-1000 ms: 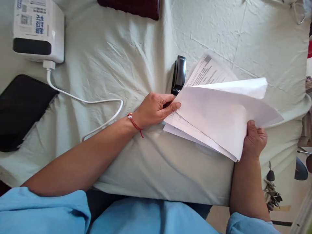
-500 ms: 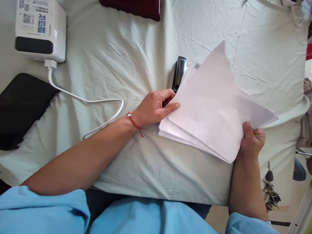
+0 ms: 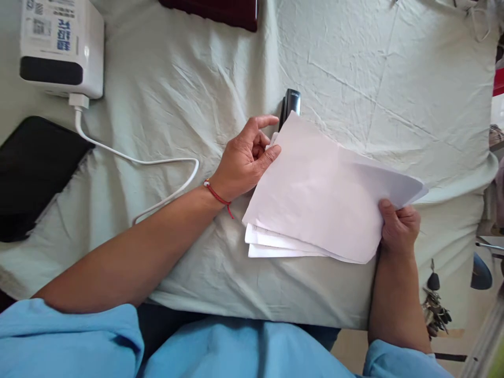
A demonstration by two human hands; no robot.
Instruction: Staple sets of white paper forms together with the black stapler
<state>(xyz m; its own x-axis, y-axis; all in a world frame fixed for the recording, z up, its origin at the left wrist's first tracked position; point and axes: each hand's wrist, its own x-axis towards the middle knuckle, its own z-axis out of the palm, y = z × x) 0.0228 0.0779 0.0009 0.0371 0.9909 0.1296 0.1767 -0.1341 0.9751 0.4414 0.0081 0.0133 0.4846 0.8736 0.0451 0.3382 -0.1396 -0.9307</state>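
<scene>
A stack of white paper sheets (image 3: pixel 318 194) lies on the pale green cloth (image 3: pixel 189 100), blank side up, with lower sheets fanned out at the near left corner. My right hand (image 3: pixel 398 226) grips the stack's right edge. My left hand (image 3: pixel 246 157) pinches the stack's far left corner between thumb and fingers, with the index finger stretched toward a black stapler (image 3: pixel 290 103). The stapler lies just beyond the sheets, mostly covered by them.
A white charger box (image 3: pixel 61 47) with a white cable (image 3: pixel 137 163) stands at the far left. Near it lies a black pouch (image 3: pixel 31 173). A dark red case (image 3: pixel 216 11) sits at the far edge. Keys (image 3: pixel 435 307) hang at the right.
The lifted top sheets have come down flat onto the stack, hiding the printed page. The stack has shifted left and nearer. My left hand has moved up to the stack's far corner.
</scene>
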